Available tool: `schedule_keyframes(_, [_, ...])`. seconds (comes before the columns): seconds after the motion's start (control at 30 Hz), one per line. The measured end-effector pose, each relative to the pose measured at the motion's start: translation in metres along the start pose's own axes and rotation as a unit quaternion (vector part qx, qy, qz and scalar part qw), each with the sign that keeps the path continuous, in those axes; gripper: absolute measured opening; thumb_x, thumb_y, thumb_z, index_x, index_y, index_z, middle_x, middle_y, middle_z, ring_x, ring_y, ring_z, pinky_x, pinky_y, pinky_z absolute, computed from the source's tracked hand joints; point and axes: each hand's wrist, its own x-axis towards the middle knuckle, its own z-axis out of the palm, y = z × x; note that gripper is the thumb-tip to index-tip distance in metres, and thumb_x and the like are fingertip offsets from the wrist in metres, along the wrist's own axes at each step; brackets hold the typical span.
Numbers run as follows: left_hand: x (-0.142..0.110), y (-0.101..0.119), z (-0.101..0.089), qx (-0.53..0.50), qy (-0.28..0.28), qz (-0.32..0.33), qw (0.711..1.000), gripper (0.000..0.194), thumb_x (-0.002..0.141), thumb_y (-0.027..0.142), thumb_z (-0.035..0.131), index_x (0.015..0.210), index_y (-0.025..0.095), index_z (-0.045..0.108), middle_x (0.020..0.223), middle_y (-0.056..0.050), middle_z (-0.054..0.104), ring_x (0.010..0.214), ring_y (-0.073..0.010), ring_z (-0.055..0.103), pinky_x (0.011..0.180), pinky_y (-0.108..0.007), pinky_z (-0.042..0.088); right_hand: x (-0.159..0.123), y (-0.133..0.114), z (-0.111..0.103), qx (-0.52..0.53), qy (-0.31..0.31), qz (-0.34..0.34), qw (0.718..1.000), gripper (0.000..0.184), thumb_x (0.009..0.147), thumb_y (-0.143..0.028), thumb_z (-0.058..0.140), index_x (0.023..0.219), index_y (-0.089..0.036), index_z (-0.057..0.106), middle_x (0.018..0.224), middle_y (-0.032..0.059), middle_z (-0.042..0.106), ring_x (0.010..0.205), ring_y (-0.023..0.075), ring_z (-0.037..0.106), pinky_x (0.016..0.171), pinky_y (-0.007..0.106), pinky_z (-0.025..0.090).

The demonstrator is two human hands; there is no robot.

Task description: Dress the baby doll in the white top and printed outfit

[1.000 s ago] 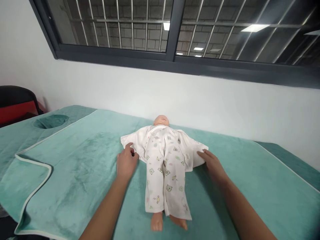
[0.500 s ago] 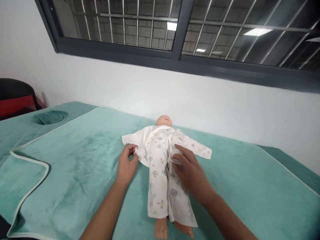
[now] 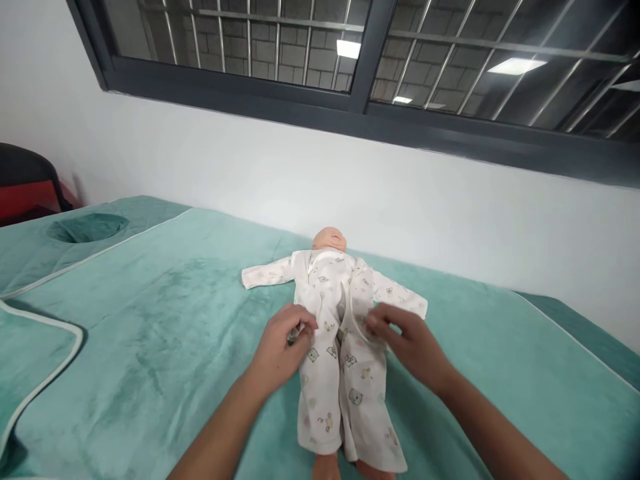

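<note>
A baby doll (image 3: 329, 238) lies on its back, head toward the wall and feet toward me. It wears a white printed baby shirt (image 3: 327, 270) with sleeves spread out, and matching trousers (image 3: 320, 400). My left hand (image 3: 284, 343) is at the shirt's left lower edge, thumb and fingers closed in a pinch on the cloth. On the other side, my right hand (image 3: 407, 340) pinches the shirt's right lower edge, its fingertips slightly blurred. The doll's bare feet (image 3: 326, 467) stick out of the trouser legs at the bottom of the view.
A green plush cover (image 3: 175, 333) with pale piping lies under the doll. A round hole (image 3: 89, 228) shows at the far left. Behind are a white wall (image 3: 240, 167) and a dark-framed barred window (image 3: 360, 100). A black and red chair (image 3: 27, 183) stands at the left edge.
My left hand has moved right and inward, bringing the shirt's left side against the doll. My right hand has shifted outward to the right. The view has moved slightly.
</note>
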Motion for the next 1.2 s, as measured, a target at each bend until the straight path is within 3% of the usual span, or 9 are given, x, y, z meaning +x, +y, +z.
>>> schedule_keyframes(0.1, [0.001, -0.005, 0.006, 0.037, 0.029, 0.018, 0.999, 0.017, 0.087, 0.018, 0.044, 0.082, 0.021, 0.061, 0.083, -0.003, 0.064, 0.075, -0.0161, 0.054, 0.068, -0.029, 0.042, 0.058, 0.008, 0.002, 0.000, 0.090, 0.031, 0.995, 0.024, 0.093, -0.040, 0.048, 0.085, -0.023, 0.062, 0.088, 0.0016, 0.066, 0.077, 0.0169, 0.058, 0.069, 0.029, 0.044])
schedule_keyframes(0.17, [0.001, -0.010, 0.011, 0.074, 0.030, 0.042, 0.996, 0.015, 0.089, 0.020, 0.047, 0.086, 0.021, 0.061, 0.080, -0.002, 0.061, 0.074, -0.0155, 0.053, 0.068, -0.029, 0.041, 0.104, 0.017, 0.008, -0.011, 0.094, 0.019, 0.995, 0.021, 0.090, -0.036, 0.050, 0.098, -0.022, 0.064, 0.105, 0.0036, 0.066, 0.093, 0.0184, 0.060, 0.081, 0.030, 0.044])
schedule_keyframes(0.23, [0.000, -0.014, 0.015, 0.127, 0.024, 0.082, 0.988, 0.009, 0.089, 0.023, 0.053, 0.086, 0.021, 0.060, 0.079, -0.002, 0.058, 0.076, -0.0164, 0.053, 0.069, -0.029, 0.041, 0.145, 0.027, 0.015, -0.083, 0.049, 0.021, 0.995, 0.022, 0.088, -0.034, 0.050, 0.098, -0.019, 0.064, 0.108, 0.0065, 0.065, 0.097, 0.0198, 0.059, 0.085, 0.032, 0.042])
schedule_keyframes(0.37, [-0.007, -0.016, 0.019, 0.233, 0.044, 0.133, 0.963, 0.017, 0.085, 0.034, 0.063, 0.080, 0.020, 0.054, 0.085, -0.005, 0.058, 0.081, -0.0197, 0.052, 0.073, -0.034, 0.041, 0.191, 0.035, 0.017, -0.112, -0.053, 0.020, 0.992, 0.031, 0.079, -0.050, 0.062, 0.072, -0.019, 0.058, 0.083, 0.0037, 0.064, 0.080, 0.0195, 0.057, 0.073, 0.031, 0.040])
schedule_keyframes(0.5, [-0.024, -0.008, 0.020, 0.296, 0.093, 0.114, 0.944, 0.023, 0.082, 0.041, 0.066, 0.082, 0.022, 0.053, 0.096, -0.008, 0.059, 0.092, -0.0247, 0.053, 0.080, -0.040, 0.042, 0.206, 0.028, 0.005, -0.117, -0.168, 0.054, 0.977, 0.042, 0.079, -0.057, 0.061, 0.062, -0.020, 0.049, 0.068, 0.0018, 0.054, 0.066, 0.0159, 0.050, 0.063, 0.031, 0.037])
schedule_keyframes(0.7, [-0.061, -0.003, 0.029, 0.286, 0.117, 0.049, 0.950, 0.025, 0.080, 0.043, 0.069, 0.081, 0.025, 0.051, 0.089, -0.007, 0.061, 0.088, -0.0269, 0.055, 0.074, -0.041, 0.042, 0.217, 0.018, -0.005, -0.104, -0.301, 0.036, 0.947, 0.029, 0.071, -0.036, 0.071, 0.059, -0.021, 0.049, 0.063, -0.0018, 0.048, 0.058, 0.0116, 0.042, 0.058, 0.029, 0.036])
schedule_keyframes(0.87, [-0.076, -0.005, 0.035, 0.226, 0.046, 0.007, 0.973, 0.030, 0.091, 0.030, 0.053, 0.065, 0.023, 0.040, 0.059, 0.001, 0.051, 0.055, -0.0153, 0.048, 0.053, -0.030, 0.034, 0.212, 0.018, 0.007, -0.110, -0.212, -0.012, 0.971, 0.026, 0.075, -0.027, 0.065, 0.061, -0.020, 0.045, 0.074, -0.0003, 0.054, 0.066, 0.0129, 0.048, 0.063, 0.028, 0.037])
schedule_keyframes(1.03, [-0.084, 0.004, 0.023, 0.088, -0.023, 0.061, 0.994, 0.032, 0.094, 0.021, 0.044, 0.063, 0.021, 0.037, 0.056, 0.003, 0.048, 0.051, -0.0108, 0.048, 0.050, -0.025, 0.034, 0.210, 0.021, 0.024, -0.131, -0.115, 0.014, 0.985, 0.020, 0.078, -0.021, 0.058, 0.063, -0.020, 0.045, 0.078, 0.0041, 0.059, 0.077, 0.0175, 0.055, 0.071, 0.029, 0.040])
schedule_keyframes(1.2, [-0.088, 0.008, 0.017, 0.080, -0.019, 0.071, 0.994, 0.034, 0.093, 0.018, 0.044, 0.061, 0.021, 0.033, 0.052, 0.003, 0.044, 0.047, -0.0097, 0.044, 0.047, -0.024, 0.032, 0.203, 0.020, 0.037, -0.143, -0.035, 0.021, 0.989, 0.009, 0.079, -0.020, 0.055, 0.071, -0.019, 0.052, 0.081, 0.0051, 0.060, 0.081, 0.0201, 0.055, 0.076, 0.032, 0.042])
